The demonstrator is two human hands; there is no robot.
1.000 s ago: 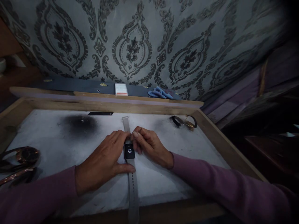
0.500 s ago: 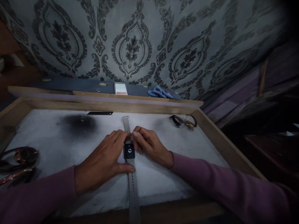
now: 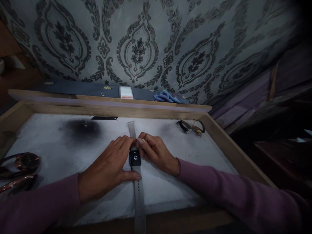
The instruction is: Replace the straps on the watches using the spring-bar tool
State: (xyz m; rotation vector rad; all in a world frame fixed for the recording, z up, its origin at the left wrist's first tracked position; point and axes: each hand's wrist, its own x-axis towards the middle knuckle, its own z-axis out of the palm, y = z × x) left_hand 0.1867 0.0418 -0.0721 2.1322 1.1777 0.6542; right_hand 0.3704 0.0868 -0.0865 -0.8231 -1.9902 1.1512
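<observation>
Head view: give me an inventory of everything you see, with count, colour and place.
Smartwatch: one, black with grey straps, between the hands
Tray: one, wooden with whitish floor, under the hands
Flat strip: one, black, along tray's far wall
Left-side watches: apparently two, dark and copper, tray's left
Right-side watches: apparently two, black and gold, tray's far right
Card or box: one, white, beyond tray
Rag: one, blue, beyond tray
Patterned wall covering: one, grey, behind
Drape: one, purple, right
Left hand: one, bare, purple sleeve, across smartwatch
Right hand: one, bare, purple sleeve, fingertips pinched at upper strap
</observation>
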